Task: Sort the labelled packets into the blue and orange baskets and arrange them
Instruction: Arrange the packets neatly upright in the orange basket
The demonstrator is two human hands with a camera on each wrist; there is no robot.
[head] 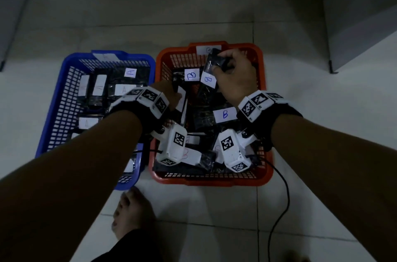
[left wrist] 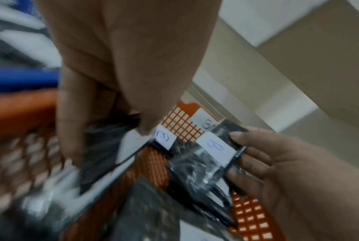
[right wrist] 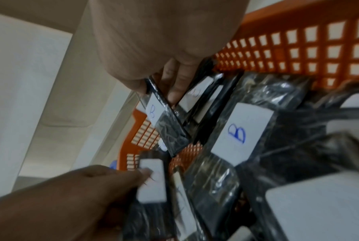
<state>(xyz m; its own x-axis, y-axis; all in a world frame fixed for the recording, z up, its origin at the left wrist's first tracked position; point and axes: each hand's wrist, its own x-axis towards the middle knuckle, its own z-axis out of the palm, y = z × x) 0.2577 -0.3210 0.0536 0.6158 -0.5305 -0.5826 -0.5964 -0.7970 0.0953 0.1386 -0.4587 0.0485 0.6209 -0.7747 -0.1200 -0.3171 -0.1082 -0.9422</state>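
A blue basket (head: 53, 100) on the left holds black packets labelled A. Beside it, an orange basket (head: 214, 182) holds black packets labelled B. My right hand (head: 234, 72) is over the orange basket's far side and pinches a black B packet (head: 211, 64) by its top end, lifted and tilted. The right wrist view shows this B packet (right wrist: 168, 130) hanging from my fingers (right wrist: 174, 88). My left hand (head: 169, 94) is in the orange basket's left part and grips another white-labelled packet (head: 181, 100), which appears blurred (left wrist: 104, 154) in the left wrist view; its letter is unreadable.
A bare foot (head: 131, 214) stands on the tiled floor just in front of the baskets. A black cable (head: 281, 208) trails from my right wrist across the floor. Grey furniture (head: 354, 14) stands at the back right, and another grey piece (head: 10, 14) at the back left.
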